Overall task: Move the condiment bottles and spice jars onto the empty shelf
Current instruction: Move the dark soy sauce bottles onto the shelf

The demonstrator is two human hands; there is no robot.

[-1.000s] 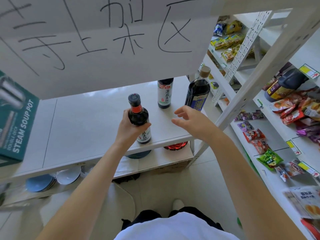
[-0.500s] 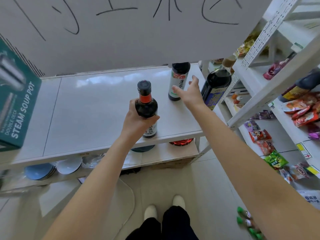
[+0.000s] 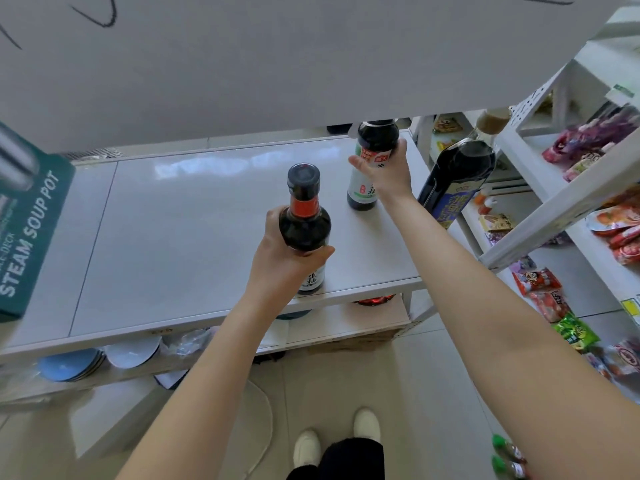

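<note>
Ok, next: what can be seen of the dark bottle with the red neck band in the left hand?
The dark glass bottle with the red neck band is round-shouldered, holds near-black liquid and has a shiny black cap. A white label with dark characters sits low, partly hidden. It is upright near the front edge of the white shelf; whether its base touches is unclear. The left hand grips its body, thumb across the front. The right hand grips a separate white-labelled dark bottle.
</note>
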